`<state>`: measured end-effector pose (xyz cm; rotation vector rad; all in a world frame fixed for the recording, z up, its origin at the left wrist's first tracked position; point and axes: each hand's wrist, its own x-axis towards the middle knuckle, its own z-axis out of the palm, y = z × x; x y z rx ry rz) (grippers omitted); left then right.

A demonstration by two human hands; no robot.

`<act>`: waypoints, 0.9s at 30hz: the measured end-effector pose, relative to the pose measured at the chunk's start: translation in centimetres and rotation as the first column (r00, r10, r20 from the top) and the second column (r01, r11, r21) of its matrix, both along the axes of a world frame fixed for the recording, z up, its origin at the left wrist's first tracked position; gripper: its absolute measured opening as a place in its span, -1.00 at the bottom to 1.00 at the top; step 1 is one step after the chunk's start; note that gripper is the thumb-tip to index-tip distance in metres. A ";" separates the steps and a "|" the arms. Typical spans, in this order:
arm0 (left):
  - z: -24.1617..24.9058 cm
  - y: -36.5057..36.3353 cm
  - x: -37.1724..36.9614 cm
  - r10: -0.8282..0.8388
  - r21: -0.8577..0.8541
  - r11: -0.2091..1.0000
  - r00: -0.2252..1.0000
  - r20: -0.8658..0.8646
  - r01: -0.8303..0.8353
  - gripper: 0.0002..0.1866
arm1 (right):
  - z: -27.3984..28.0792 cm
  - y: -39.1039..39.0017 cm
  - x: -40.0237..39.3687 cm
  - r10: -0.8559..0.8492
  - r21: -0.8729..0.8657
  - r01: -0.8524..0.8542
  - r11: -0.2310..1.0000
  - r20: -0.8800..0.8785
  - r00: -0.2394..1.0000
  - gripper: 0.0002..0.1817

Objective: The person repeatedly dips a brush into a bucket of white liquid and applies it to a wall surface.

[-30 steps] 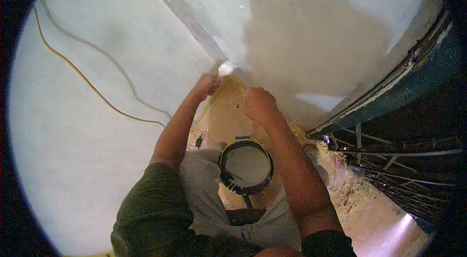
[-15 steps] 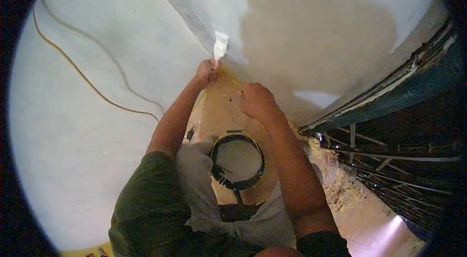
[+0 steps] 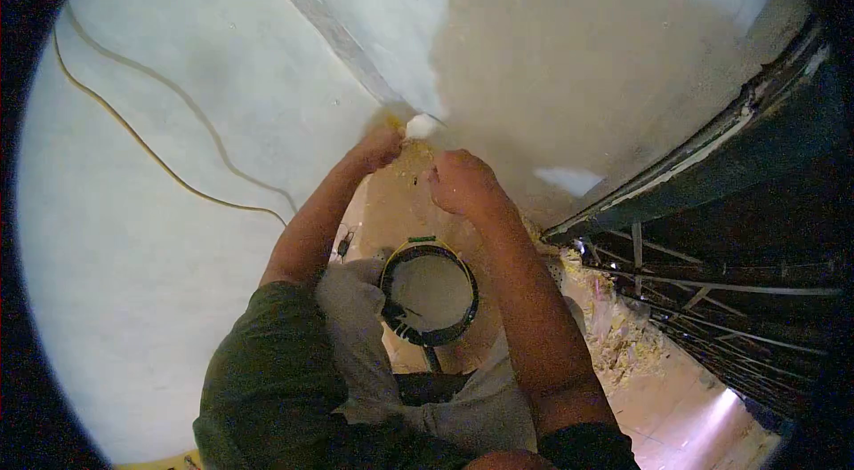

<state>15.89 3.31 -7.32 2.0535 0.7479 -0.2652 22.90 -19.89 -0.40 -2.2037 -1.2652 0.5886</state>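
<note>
My left hand [image 3: 381, 148] is closed at the bottom of the wall corner, gripping what looks like a putty knife [image 3: 422, 126] whose blade is covered in white compound. Its white end lies right at the corner, tilted to the right. My right hand [image 3: 463, 183] is curled into a fist just to the right and lower, close to the right wall; what its fingers hold, if anything, is hidden. Between my knees stands a black bucket [image 3: 474, 297] containing greyish compound [image 3: 433, 292]. A grey, rough strip [image 3: 334, 30] runs up the corner joint above my left hand.
A yellow cord [image 3: 147, 148] hangs along the white left wall [image 3: 133, 292]. Damp-looking brown compound [image 3: 569, 52] covers much of the right wall. Dark metal bars [image 3: 712, 288] lie at the right, beside crumbled debris [image 3: 623, 345] on the floor. A small dark object [image 3: 344, 243] lies near my left forearm.
My left hand has moved slightly down, and the putty knife has swung from pointing upward to pointing right along the corner. My right hand has shifted slightly left, still closed.
</note>
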 end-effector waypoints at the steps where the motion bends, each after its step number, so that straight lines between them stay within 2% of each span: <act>1: 0.8 0.3 0.0 0.010 0.173 0.985 0.999 -0.041 -0.003 -0.65 | 0.0 0.0 0.1 0.000 -0.020 0.000 1.000 -0.014 1.000 -0.70; 3: 2.4 0.4 -1.0 0.017 0.233 0.972 1.000 0.008 -0.018 -0.66 | 0.2 -0.1 0.0 0.006 -0.037 -0.007 0.999 -0.027 1.000 -0.70; 4: 3.6 0.8 -1.5 0.184 -0.054 0.982 0.977 0.106 -0.179 -0.67 | 0.4 -0.3 -0.1 0.024 -0.008 -0.024 1.000 -0.010 1.000 -0.70; 5: 5.5 0.6 -1.8 0.364 -0.349 0.890 0.919 0.152 -0.295 -0.68 | 0.5 -0.4 -0.1 0.040 0.020 -0.040 0.999 0.008 0.999 -0.70; 6: 7.4 -0.5 -1.7 0.468 -0.427 0.826 0.870 0.158 -0.367 -0.70 | 0.4 -0.3 -0.2 0.043 0.021 -0.043 0.999 0.009 0.999 -0.70; 7: 8.1 -0.5 -2.0 0.470 -0.428 0.825 0.868 0.159 -0.369 -0.70 | 0.3 -0.3 -0.3 0.035 0.011 -0.035 0.999 -0.010 0.999 -0.71; 9: 8.8 0.0 -2.6 0.497 -0.647 0.724 0.831 0.250 -0.239 -0.70 | 0.8 -0.5 -0.4 0.027 -0.001 -0.027 1.000 -0.030 0.999 -0.72; 10: 8.4 0.1 -2.4 0.489 -0.680 0.704 0.835 0.253 -0.206 -0.74 | 1.1 -0.6 -0.2 0.046 -0.073 -0.052 0.996 -0.070 0.996 -0.72; 11: 7.2 0.3 -2.2 0.489 -0.680 0.703 0.836 0.251 -0.207 -0.74 | 1.4 -0.7 -0.1 0.062 -0.144 -0.078 0.986 -0.112 0.992 -0.72; 13: 3.1 1.4 -1.6 0.386 -0.625 0.774 0.857 0.340 -0.101 -0.70 | 0.4 -0.7 0.0 0.067 -0.113 -0.073 0.991 -0.057 0.996 -0.72; 14: 0.3 3.0 -1.1 0.328 -0.635 0.762 0.922 0.208 -0.128 -0.70 | 0.1 -0.7 -0.1 0.070 -0.082 -0.070 0.994 -0.002 0.998 -0.71; 15: -1.6 3.3 -1.0 0.327 -0.636 0.762 0.921 0.211 -0.125 -0.70 | 0.2 -0.7 -0.2 0.070 -0.082 -0.069 0.994 0.002 0.998 -0.71; 17: -4.3 2.8 -0.8 0.224 -0.813 0.572 0.974 0.023 -0.112 -0.73 | 0.5 -0.6 -0.4 0.022 -0.032 -0.023 0.999 -0.034 0.999 -0.69; 18: -4.2 1.6 -1.0 0.225 -0.816 0.568 0.974 0.023 -0.112 -0.73 | 0.4 -0.5 -0.3 0.022 -0.037 -0.023 0.999 -0.033 0.999 -0.69; 19: -4.3 0.5 -1.5 0.163 -0.598 0.792 0.987 0.012 -0.124 -0.74 | 0.3 -0.3 -0.3 0.065 -0.057 -0.066 0.996 -0.024 0.998 -0.69; 20: -4.0 -0.2 -1.9 0.107 -0.320 0.941 0.994 -0.018 -0.107 -0.75 | 0.2 -0.1 -0.3 0.108 -0.075 -0.109 0.991 -0.015 0.994 -0.69; 21: -3.4 -0.3 -2.1 0.111 -0.321 0.941 0.994 -0.016 -0.110 -0.75 | 0.1 -0.1 -0.4 0.112 -0.076 -0.112 0.991 -0.014 0.994 -0.69; 23: -1.9 -0.2 -2.2 -0.069 -0.030 0.997 0.994 0.083 0.072 -0.68 | 0.2 0.0 -0.5 0.090 -0.108 -0.093 0.990 -0.035 0.995 -0.68; 24: -1.3 -0.1 -2.2 -0.169 0.122 0.980 0.980 0.110 0.155 -0.65 | 0.2 0.0 -0.5 0.091 -0.106 -0.095 0.990 -0.035 0.995 -0.68; 26: 0.3 0.1 -1.9 -0.370 0.415 0.861 0.922 0.115 0.294 -0.58 | 0.4 -0.2 -0.3 0.128 -0.130 -0.124 0.984 0.023 0.991 -0.67; 27: 2.1 0.3 -1.4 -0.123 0.211 0.973 0.983 0.137 0.092 -0.58 | 0.6 -0.4 -0.3 0.130 -0.130 -0.126 0.984 0.023 0.991 -0.67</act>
